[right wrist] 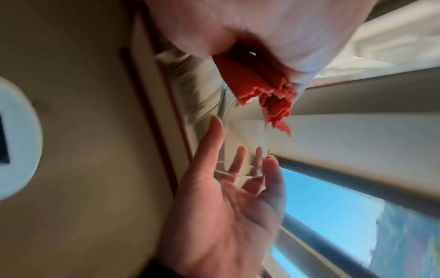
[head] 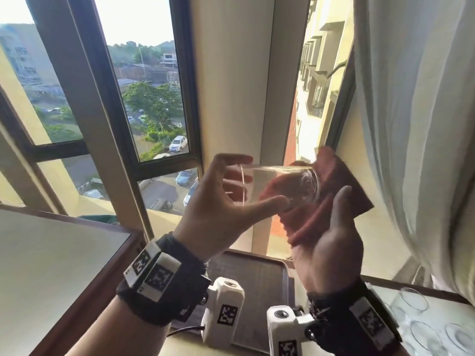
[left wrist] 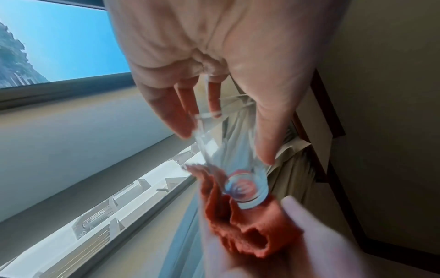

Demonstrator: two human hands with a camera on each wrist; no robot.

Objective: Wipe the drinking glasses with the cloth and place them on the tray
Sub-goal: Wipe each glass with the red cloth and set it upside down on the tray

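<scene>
I hold a clear drinking glass (head: pixel 280 185) sideways, raised in front of the window. My left hand (head: pixel 221 206) grips it near the rim, thumb under the wall and fingers at the mouth. The right hand (head: pixel 331 247) holds a red cloth (head: pixel 341 186) bunched against the glass's base. In the left wrist view the glass (left wrist: pixel 228 156) points base-first into the cloth (left wrist: pixel 250 231). The right wrist view shows the cloth (right wrist: pixel 259 90) in my right palm and the left hand (right wrist: pixel 221 216) at the rim. Below the hands lies a dark tray (head: pixel 257 273).
Several more clear glasses (head: pixel 421 330) stand on the surface at the lower right. A white curtain (head: pixel 411 124) hangs close on the right. A white tabletop with a wooden edge (head: pixel 51 253) is at the left, under the window frame (head: pixel 113 111).
</scene>
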